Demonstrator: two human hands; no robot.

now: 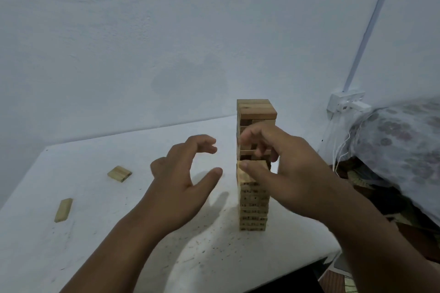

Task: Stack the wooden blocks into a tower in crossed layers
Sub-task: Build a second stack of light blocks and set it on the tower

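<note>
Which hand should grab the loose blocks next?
Probably the left hand: it holds nothing and is nearer the two loose blocks. The right hand is busy pinching a block at the tower.

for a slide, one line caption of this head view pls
Right hand pinches a block at mid-height of the wooden tower; left hand hovers open beside it.

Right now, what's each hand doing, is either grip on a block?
Left hand: open, fingers spread and curved, holding nothing, beside the tower.
Right hand: pinching a block at the tower's middle.
</note>
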